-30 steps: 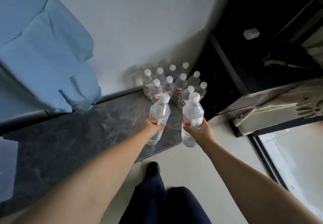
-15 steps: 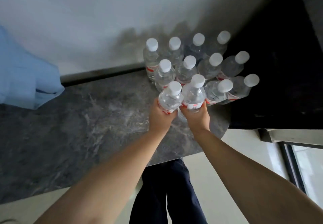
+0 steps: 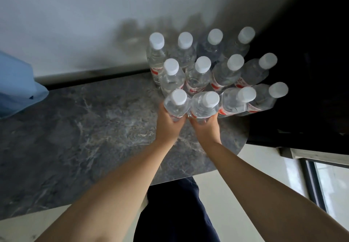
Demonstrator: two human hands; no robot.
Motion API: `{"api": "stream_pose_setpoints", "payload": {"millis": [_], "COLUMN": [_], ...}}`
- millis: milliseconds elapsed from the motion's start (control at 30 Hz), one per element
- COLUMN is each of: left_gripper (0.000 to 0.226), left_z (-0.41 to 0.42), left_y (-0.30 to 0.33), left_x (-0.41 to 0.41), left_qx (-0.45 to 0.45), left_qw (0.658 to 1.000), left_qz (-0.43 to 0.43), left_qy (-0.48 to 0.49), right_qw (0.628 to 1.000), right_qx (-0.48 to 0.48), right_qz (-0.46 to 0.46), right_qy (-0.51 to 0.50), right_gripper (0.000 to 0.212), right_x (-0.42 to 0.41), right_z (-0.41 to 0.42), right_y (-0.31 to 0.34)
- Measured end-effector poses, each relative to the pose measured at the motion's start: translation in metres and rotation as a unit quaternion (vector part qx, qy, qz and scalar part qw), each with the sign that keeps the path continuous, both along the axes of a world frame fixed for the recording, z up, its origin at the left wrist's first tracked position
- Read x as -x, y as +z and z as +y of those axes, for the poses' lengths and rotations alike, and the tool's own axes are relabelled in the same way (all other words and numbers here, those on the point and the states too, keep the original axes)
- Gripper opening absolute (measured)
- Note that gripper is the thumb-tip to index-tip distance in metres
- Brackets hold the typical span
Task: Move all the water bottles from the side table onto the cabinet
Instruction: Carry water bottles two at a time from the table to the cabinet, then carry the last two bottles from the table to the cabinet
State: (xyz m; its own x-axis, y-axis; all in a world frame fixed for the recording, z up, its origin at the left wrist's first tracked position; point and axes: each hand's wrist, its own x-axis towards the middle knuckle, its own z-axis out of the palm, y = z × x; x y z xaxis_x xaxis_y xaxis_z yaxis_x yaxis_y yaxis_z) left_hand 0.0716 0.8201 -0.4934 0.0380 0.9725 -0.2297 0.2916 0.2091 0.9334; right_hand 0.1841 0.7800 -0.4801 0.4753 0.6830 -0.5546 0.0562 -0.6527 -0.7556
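Since a second ago we have carried both bottles in from the cabinet's edge to the front of the cluster, and our view has closed in on it. Our left hand (image 3: 169, 123) grips one bottle (image 3: 176, 104) low on its body, our right hand (image 3: 204, 128) grips another bottle (image 3: 204, 106) the same way, and the two touch side by side. We cannot tell whether their bases rest on the grey marbled cabinet top (image 3: 85, 128). Ten more bottles (image 3: 198, 73) stand packed behind and to the right, against the white wall (image 3: 75, 15), so we count twelve, all with white caps. Blue cloth (image 3: 17, 87) overhangs the far left. A black unit (image 3: 306, 72) closes off the right side.
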Motion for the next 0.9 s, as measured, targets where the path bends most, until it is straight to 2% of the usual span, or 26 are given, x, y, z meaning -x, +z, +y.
{"api": "stream_pose_setpoints", "payload": {"millis": [167, 333, 633, 800, 900], "left_gripper": [0.058, 0.09, 0.084, 0.073, 0.065], "left_z": [-0.005, -0.016, -0.035, -0.049, -0.059], "left_y": [0.028, 0.07, 0.181, 0.227, 0.254], "left_x": [0.004, 0.016, 0.045, 0.078, 0.107], "left_qx": [0.029, 0.129, 0.087, 0.078, 0.059], "left_qw": [0.999, 0.989, 0.973, 0.955, 0.927], "left_qz": [-0.008, 0.059, 0.193, 0.279, 0.363], "left_qy": [-0.021, -0.044, -0.096, -0.055, -0.073], "right_qw": [0.998, 0.995, 0.966, 0.918, 0.864], "right_qx": [0.032, 0.056, 0.043, 0.042, 0.021], "right_qz": [-0.018, -0.022, -0.1, -0.157, -0.202], "right_qy": [0.046, 0.079, 0.234, 0.363, 0.46], "right_gripper": [0.083, 0.089, 0.078, 0.071, 0.063], "right_x": [-0.006, -0.016, -0.019, -0.01, 0.009], "right_z": [-0.007, -0.017, -0.034, -0.025, -0.015], "right_y": [0.031, 0.079, 0.177, 0.218, 0.238]}}
